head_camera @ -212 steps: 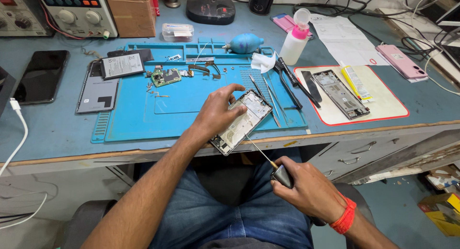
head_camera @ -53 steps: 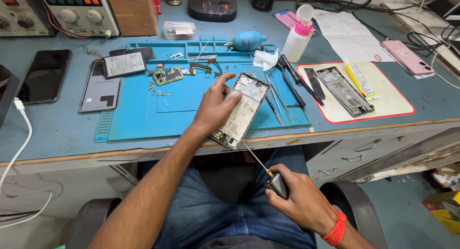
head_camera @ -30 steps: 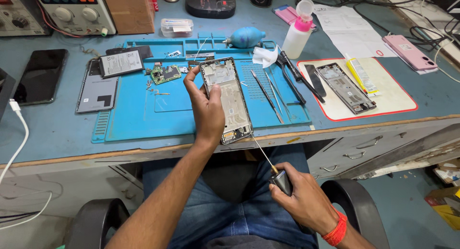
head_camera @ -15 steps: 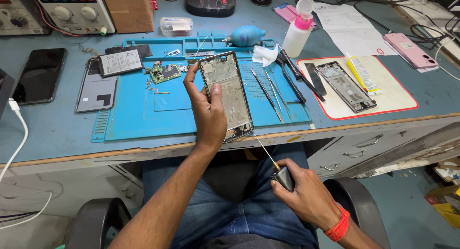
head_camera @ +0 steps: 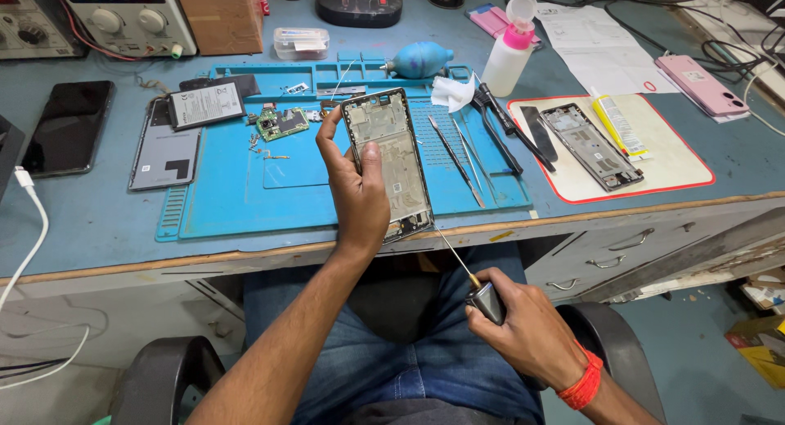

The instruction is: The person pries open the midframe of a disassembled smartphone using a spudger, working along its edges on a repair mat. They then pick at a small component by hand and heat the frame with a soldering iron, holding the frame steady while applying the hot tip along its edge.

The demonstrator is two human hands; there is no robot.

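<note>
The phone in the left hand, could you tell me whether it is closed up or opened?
Opened: the phone frame in the left hand shows bare inner metal with no back cover, and a circuit board lies apart on the blue mat.

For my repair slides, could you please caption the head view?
Left hand holds an opened phone frame above a blue mat; right hand grips a screwdriver.

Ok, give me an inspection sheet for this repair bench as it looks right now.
Surface: blue bench with blue work mat.
Job's things: opened phone frame, upright in the left hand; screwdriver.
Clutter: tweezers, circuit board, battery, spray bottle, second phone frame, pink phone.
Hands: left hand grips the frame; right hand holds the screwdriver over the lap.
Cables: white cable at the left edge.
Surroundings: bench drawers, chair arm.
</note>
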